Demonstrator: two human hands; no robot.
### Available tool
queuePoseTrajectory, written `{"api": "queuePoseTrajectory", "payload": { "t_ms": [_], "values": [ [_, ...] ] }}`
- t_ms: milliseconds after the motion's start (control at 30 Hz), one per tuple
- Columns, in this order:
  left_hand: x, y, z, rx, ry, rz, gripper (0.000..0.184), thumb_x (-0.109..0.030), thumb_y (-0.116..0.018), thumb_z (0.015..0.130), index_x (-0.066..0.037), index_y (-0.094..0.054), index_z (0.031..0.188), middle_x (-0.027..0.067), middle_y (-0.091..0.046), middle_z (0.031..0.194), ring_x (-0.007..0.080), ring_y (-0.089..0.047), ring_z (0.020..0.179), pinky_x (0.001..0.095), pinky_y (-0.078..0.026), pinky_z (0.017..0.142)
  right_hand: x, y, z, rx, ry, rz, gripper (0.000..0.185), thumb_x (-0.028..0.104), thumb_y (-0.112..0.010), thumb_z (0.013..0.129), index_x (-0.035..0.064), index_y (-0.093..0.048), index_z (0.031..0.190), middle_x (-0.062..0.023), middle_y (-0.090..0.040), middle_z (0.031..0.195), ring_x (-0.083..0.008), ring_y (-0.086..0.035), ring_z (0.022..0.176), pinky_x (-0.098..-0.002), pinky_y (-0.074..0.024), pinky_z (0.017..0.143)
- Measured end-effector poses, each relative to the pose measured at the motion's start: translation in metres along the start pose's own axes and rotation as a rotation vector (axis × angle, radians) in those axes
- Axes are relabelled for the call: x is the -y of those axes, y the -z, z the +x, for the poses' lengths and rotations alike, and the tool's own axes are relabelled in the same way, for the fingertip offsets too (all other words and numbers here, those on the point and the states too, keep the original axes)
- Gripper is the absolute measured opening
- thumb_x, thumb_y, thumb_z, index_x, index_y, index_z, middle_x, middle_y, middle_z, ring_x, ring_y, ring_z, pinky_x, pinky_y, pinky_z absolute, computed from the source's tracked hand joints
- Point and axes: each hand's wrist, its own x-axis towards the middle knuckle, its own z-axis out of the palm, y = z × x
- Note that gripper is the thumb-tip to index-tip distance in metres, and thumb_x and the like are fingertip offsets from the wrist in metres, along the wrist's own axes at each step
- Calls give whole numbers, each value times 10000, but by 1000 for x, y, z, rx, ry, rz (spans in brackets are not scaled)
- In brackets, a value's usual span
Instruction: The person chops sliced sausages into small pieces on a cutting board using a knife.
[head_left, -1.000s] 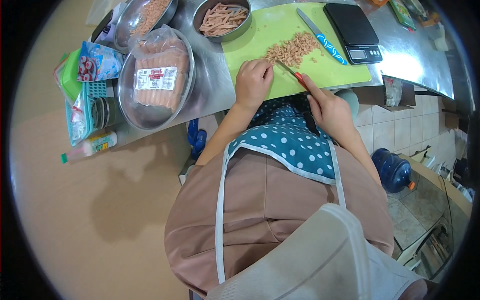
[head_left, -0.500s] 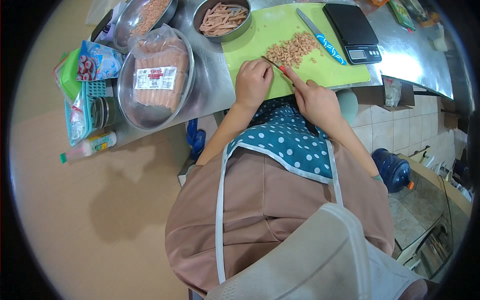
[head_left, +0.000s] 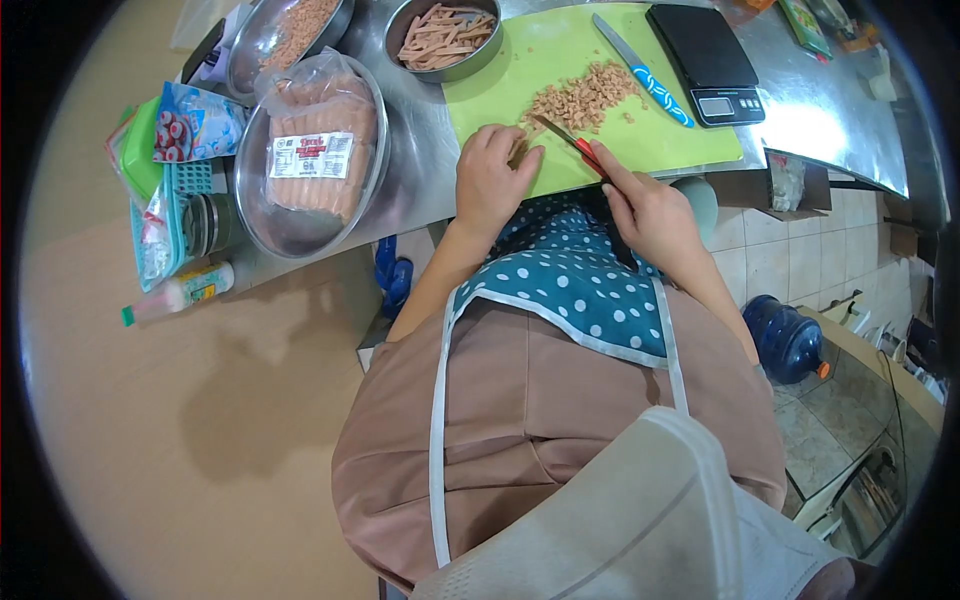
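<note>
My right hand grips a small knife with a red handle, its index finger stretched along it. The dark blade points left, just below a pile of diced sausage on the green cutting board. Left of the blade, my left hand rests at the board's near edge. Its fingers curl loosely, with the thumb apart, around brownish sausage strips that are mostly hidden. A second knife, with a blue-and-white patterned handle, lies on the board beyond the pile.
A bowl of sausage strips stands behind the board. At left, a large metal bowl holds packaged sausages; another bowl contains chopped meat. A black kitchen scale sits right. A teal basket and bottle are at far left.
My left hand has shifted slightly left, and its thumb has come away from the fingers. The red-handled knife has moved a little right and away from that hand.
</note>
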Motion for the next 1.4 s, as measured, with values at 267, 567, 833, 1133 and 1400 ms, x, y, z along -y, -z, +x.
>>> {"api": "queuePoseTrajectory", "payload": {
  "t_ms": [267,567,833,1133,1400],
  "values": [
    [4,-10,2,-5,-31,-26,52,-72,-666,740,-26,-645,752,123,-621,746,318,-590,715,405,-474,675,2,-13,-5,30,2,-106,520,178,-542,866,228,-423,1370,-143,-580,676,-315,-598,547,-407,-500,511],
    [3,-13,4,-39,-24,52,61,-60,-679,725,-18,-639,745,106,-622,696,245,-612,619,336,-491,583,6,-9,-1,11,0,-43,534,175,-538,871,223,-402,1385,-139,-574,671,-316,-591,528,-417,-491,493],
    [3,-13,1,-30,29,-53,71,-57,-663,716,-22,-602,713,133,-617,732,325,-591,705,413,-471,654,1,-5,-15,71,3,-121,535,174,-543,866,218,-407,1381,-136,-568,662,-306,-586,513,-402,-487,480],
    [6,-17,2,-42,8,-5,82,-65,-675,720,-18,-610,705,115,-597,715,286,-591,652,374,-476,605,5,-15,-4,50,26,-115,545,168,-543,864,232,-400,1386,-133,-571,669,-306,-588,516,-392,-492,488],
    [-2,1,-3,8,24,3,73,-79,-679,729,-31,-666,783,117,-594,763,301,-577,741,392,-464,669,0,-7,-14,52,2,-77,537,168,-545,864,222,-407,1380,-139,-576,675,-309,-587,512,-397,-491,475]
  ]
}}
